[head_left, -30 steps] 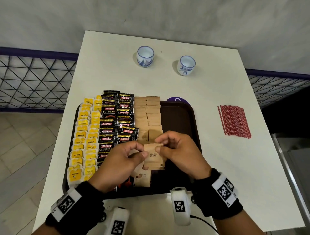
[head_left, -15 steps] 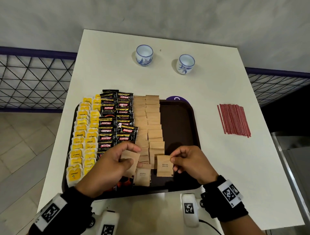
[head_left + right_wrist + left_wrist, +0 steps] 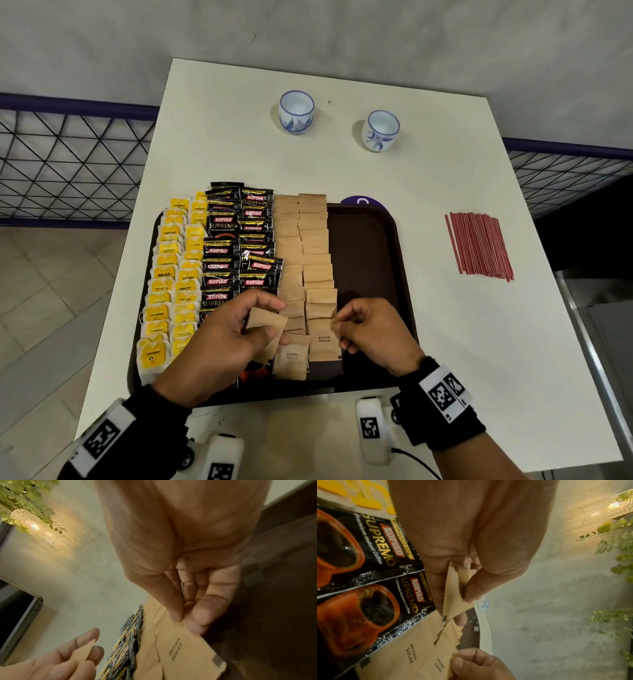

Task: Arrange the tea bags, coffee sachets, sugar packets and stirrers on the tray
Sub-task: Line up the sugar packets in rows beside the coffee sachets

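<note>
From the head view, the dark tray (image 3: 368, 246) sits on the white bench (image 3: 445, 342) with yellow tea bags (image 3: 171, 284) in the leftmost columns, black Kopiko coffee sachets (image 3: 236, 246) next, and two overlapping columns of brown sugar packets (image 3: 301, 246) beside them; the right part of the tray is bare, probably kept for the red stirrers (image 3: 479, 245), which lie well apart on the bench. Two cups (image 3: 296, 111) stand at the far side. The left hand (image 3: 222, 339) hovers palm-down over the near end of the coffee column, thumb and fingers curled round a spare sugar packet (image 3: 265, 323), seemingly held ready as the next to lay. The right hand (image 3: 371, 332) pinches the right edge of the nearest packet (image 3: 322, 339) in the right sugar column, likely to square it with its row.

The left wrist view shows the left hand (image 3: 462, 547) with the spare sugar packet (image 3: 452, 595) clamped between thumb and forefinger, above coffee sachets (image 3: 368, 561), so it stays clear of the laid rows.

The right wrist view shows the right hand (image 3: 185, 561) with thumb and forefinger tips meeting on the corner of the flat packet marked BROWN SUGAR (image 3: 185, 649), a light pinch suited to nudging thin paper.
</note>
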The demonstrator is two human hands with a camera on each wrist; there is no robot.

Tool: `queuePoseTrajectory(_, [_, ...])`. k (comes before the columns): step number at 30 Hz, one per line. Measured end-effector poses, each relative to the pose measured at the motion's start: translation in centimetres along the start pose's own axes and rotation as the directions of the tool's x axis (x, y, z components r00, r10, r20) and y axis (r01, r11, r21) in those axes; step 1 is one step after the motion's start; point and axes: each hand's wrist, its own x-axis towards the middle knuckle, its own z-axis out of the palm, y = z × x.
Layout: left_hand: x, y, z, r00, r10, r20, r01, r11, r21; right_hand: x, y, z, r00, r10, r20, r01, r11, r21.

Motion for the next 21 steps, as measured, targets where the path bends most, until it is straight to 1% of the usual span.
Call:
queuePoseTrajectory(9, [0.34, -0.61, 0.30, 1.000, -0.005, 0.008, 0.005, 1.000, -0.012, -0.04, -0.20, -0.11, 1.000, -0.021, -0.010, 0.021, 1.000, -0.020])
queuePoseTrajectory(15, [0.36, -0.55, 0.22, 0.998, 0.050, -0.043, -0.048, 0.998, 0.047, -0.18, -0.06, -0.03, 0.998, -0.025, -0.057, 0.022, 0.999, -0.043])
queuePoseTrajectory(19, [0.45, -0.29, 0.49, 0.993, 0.090, -0.074, -0.086, 0.995, 0.056, -0.06, -0.09, 0.21, 0.998, -0.013, -0.064, 0.013, 1.000, 0.002])
queuePoseTrajectory(21, [0.48, -0.06, 0.64, 0.992, 0.093, -0.087, -0.091, 0.995, 0.031, -0.11, -0.10, 0.24, 0.998, 0.001, -0.062, 0.002, 0.999, 0.040])
